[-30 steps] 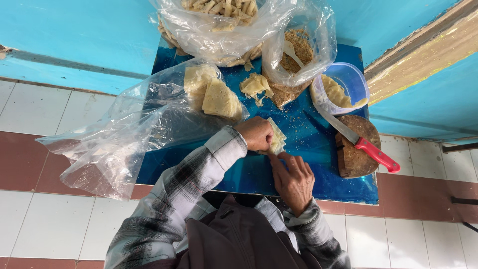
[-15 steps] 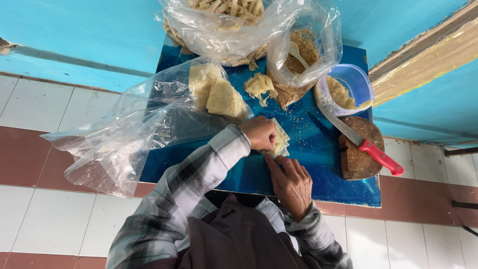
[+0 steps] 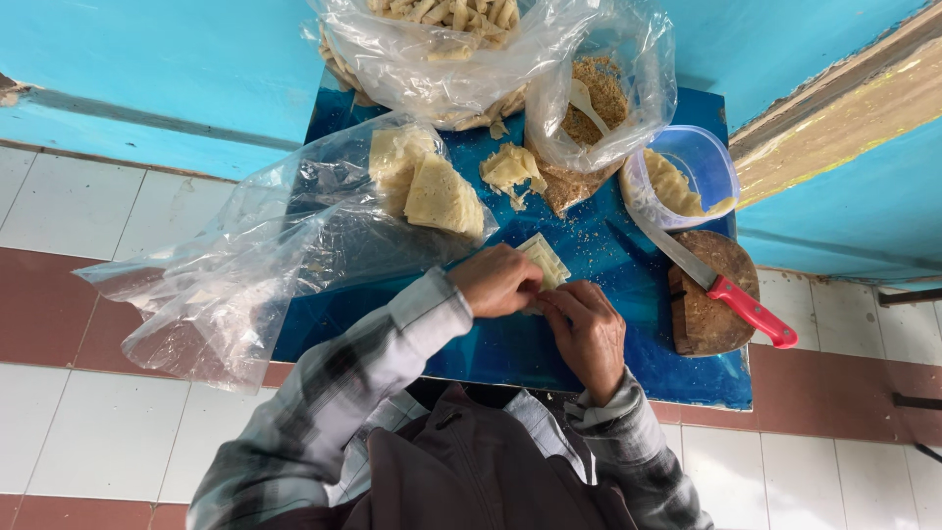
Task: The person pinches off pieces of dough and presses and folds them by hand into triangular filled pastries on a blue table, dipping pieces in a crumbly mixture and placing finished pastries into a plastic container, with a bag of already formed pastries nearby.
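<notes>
A pale square wrapper lies on the blue table in front of me. My left hand pinches its near left edge with closed fingers. My right hand meets it from below, fingertips on the same edge of the wrapper. Part of the wrapper is hidden under both hands. A stack of the same pale sheets sits in an open clear plastic bag just left of my left hand.
A bag of brown crumbs with a white spoon and a bag of rolled pieces stand at the back. A clear tub holds pale pieces. A red-handled knife rests on a round wooden board at right.
Both hands stay on the wrapper; my right hand has crept slightly up towards the left one. Nothing else on the table has moved.
</notes>
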The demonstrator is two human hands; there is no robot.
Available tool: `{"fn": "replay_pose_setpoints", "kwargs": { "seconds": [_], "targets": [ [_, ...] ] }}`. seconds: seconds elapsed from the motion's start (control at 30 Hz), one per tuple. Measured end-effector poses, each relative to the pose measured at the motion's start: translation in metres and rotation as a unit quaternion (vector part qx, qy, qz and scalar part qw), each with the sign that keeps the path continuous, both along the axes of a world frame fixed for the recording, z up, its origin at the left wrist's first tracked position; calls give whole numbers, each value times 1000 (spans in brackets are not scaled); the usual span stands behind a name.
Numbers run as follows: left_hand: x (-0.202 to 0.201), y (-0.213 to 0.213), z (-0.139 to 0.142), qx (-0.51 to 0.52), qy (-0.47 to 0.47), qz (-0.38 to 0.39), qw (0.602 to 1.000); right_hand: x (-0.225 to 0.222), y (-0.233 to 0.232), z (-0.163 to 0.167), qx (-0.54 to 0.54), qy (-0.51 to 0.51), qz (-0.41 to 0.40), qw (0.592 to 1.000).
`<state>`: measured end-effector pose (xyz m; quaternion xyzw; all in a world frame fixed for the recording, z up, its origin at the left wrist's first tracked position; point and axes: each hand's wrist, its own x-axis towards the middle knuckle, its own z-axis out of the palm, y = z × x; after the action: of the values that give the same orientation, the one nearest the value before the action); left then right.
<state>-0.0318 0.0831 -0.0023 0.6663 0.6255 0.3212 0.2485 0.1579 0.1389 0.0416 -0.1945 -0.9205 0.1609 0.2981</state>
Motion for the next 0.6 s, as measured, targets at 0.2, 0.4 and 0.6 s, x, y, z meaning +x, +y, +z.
{"fn": "replay_pose_setpoints", "kwargs": {
  "seconds": [0.2, 0.4, 0.6],
  "targets": [
    [26, -32, 4, 105, 92, 93, 986, -2, 10, -11, -204, -50, -67, 975],
    [19, -19, -3, 99, 62, 124, 985, 1, 7, -12, -34, 21, 11, 999],
    [20, -10, -8, 6, -40, 183, 982, -11, 15, -5, -162, -68, -60, 983]
  ]
}}
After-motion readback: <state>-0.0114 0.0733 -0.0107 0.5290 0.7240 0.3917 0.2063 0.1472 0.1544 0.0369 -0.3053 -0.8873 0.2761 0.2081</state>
